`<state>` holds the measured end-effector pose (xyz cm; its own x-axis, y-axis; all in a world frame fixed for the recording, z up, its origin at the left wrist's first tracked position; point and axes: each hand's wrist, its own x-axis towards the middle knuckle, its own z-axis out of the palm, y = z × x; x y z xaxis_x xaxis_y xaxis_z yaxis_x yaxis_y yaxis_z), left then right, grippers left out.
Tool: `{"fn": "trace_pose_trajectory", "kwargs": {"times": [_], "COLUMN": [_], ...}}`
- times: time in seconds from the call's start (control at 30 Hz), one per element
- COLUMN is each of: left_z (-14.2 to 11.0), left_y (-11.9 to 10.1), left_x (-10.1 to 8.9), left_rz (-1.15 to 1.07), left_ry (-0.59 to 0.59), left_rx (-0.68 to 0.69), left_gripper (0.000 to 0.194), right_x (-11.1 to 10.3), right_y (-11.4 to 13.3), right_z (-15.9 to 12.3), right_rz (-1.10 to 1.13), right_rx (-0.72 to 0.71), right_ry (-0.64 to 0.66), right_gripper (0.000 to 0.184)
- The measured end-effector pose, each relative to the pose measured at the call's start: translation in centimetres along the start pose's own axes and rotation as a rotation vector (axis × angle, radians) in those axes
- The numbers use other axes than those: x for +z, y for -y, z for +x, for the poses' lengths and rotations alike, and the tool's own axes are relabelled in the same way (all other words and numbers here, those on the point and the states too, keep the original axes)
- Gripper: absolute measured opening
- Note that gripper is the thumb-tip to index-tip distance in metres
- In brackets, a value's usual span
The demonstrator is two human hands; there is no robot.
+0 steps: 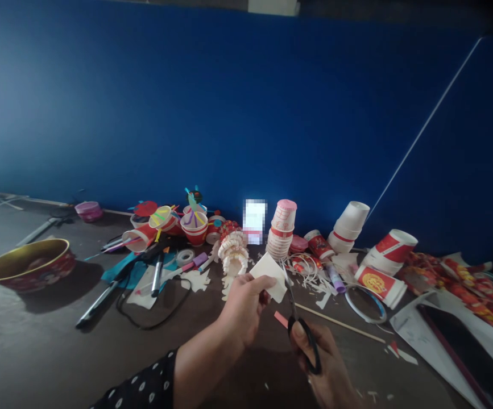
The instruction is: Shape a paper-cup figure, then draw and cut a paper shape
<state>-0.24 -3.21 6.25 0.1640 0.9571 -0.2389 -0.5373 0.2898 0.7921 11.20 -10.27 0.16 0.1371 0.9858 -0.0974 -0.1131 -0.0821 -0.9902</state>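
Note:
Between thumb and fingers, my left hand (248, 307) pinches a piece of white paper (270, 276). Black-handled scissors (304, 339) are gripped in my right hand (325, 363), thumb through one loop. Their blades point away from me and lie along the paper's right edge; whether they are cutting into it I cannot tell. Just beyond the paper stands a stack of paper cups (279, 244) with a pink top. A small reddish-pink strip (281, 320) lies between my hands, left of the scissors.
Left: a gold-rimmed bowl (28, 278), markers (157, 275), a tape roll (185, 257) and decorated cups (194, 224). Right: a wooden stick (340, 322), white cups (348, 227), a tape ring (365, 304), paper scraps and a phone (463, 346) on white sheets. A blue partition (229, 113) rises behind.

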Motion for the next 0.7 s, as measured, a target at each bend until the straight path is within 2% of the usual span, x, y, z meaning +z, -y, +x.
{"fn": "trace_pose_trajectory", "kwargs": {"times": [0.17,0.47,0.7], "left_z": [0.3,0.9,1.2], "left_y": [0.0,0.0,-0.1], "left_x": [-0.2,-0.5,-0.7], "left_rz": [0.0,0.004,0.012], "left_ry": [0.003,0.092,0.087], "left_rx": [0.003,0.027,0.038], "left_gripper": [0.017,0.012,0.007], "right_x": [0.0,0.1,0.0], "right_y": [0.3,0.9,0.9], "right_z": [0.0,-0.1,-0.2], "right_rz": [0.022,-0.025,-0.059], "right_rx": [0.007,-0.01,0.009], "right_ry": [0.035,0.097,0.112], "right_gripper": [0.047,0.049,0.049]}}
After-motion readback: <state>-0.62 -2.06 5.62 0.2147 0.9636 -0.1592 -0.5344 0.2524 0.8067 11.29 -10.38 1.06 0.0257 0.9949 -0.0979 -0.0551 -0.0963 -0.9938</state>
